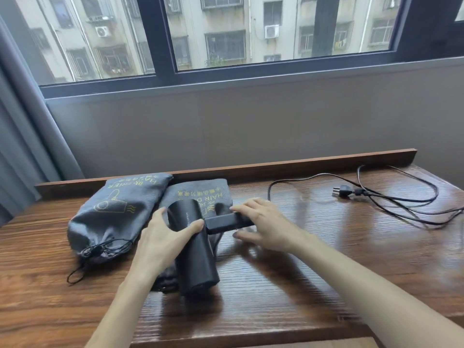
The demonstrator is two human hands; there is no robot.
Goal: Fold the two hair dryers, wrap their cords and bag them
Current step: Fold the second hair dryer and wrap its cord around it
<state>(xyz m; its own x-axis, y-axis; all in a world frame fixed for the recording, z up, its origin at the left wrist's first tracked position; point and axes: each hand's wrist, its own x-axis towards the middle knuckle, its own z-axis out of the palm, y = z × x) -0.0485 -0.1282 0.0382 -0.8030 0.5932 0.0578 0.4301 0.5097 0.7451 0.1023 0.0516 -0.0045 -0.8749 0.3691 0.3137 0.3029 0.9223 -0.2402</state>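
1. Dark wood grain covers the table [276, 285], and nearest the viewer two bare forearms reach in over its front edge.
2. One black hair dryer [198, 249] lies across the middle of the table, its barrel pointing back toward the viewer and its handle [229, 222] sticking out to the right, not yet folded.
3. My reading is that the left hand [160, 244] steadies the barrel: its fingers curl round the left side and the thumb presses over the top near the hinge.
4. The right hand [263, 222] wraps over the handle, fingers curled across its top and thumb below; that hold suits swinging the handle in against the barrel.
5. One flat grey bag [200, 192] lies under the dryer, seemingly laid there ready to take it once it is folded and wound.
6. To the left, touching that bag, one full grey bag [113, 217] lies with its drawstring [98, 252] pulled tight; I judge the other dryer is already inside, though it cannot be seen.
7. Farther right, one black cord [391, 204] sprawls in loose loops, unwound, with one plug [342, 191] lying on the wood.
8. Count: two bags, one dryer visible, one cord, one plug.
9. Beyond the table's raised back edge are a grey wall [251, 126], a curtain [22, 126] at the left, and a window [226, 33] facing apartment blocks.
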